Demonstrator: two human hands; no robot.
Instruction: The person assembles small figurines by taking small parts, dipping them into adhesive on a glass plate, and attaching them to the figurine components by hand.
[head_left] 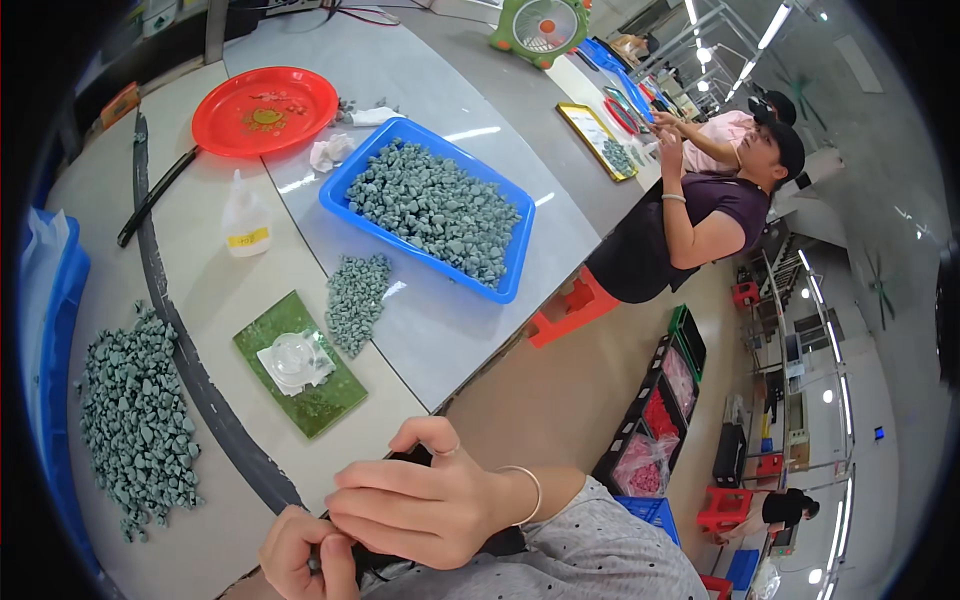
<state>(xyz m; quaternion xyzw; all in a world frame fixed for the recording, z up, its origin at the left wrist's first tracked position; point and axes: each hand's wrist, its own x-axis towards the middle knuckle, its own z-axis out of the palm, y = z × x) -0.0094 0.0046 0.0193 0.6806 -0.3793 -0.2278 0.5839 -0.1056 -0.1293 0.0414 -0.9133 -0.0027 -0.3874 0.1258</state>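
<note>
At the table's near edge my left hand (308, 556) is closed in a pinch; a tiny dark bit shows between thumb and finger, too small to name. Close beside it, my right hand (420, 502) has its fingers curled, and what they hold, if anything, is hidden. Something black shows behind its thumb and index finger. Ahead of the hands lies a green rectangular slab (338, 400) bearing a small clear round dish (293, 358) on white film. Beyond the slab is a small heap of fine grey-green stone chips (357, 300).
A blue tray (428, 262) full of grey-green stones stands at centre. A loose stone pile (140, 420) lies at left. Farther back are a white squeeze bottle (244, 215), a black pen-like stick (158, 196) and a red round tray (222, 128). A co-worker (715, 215) is at the right.
</note>
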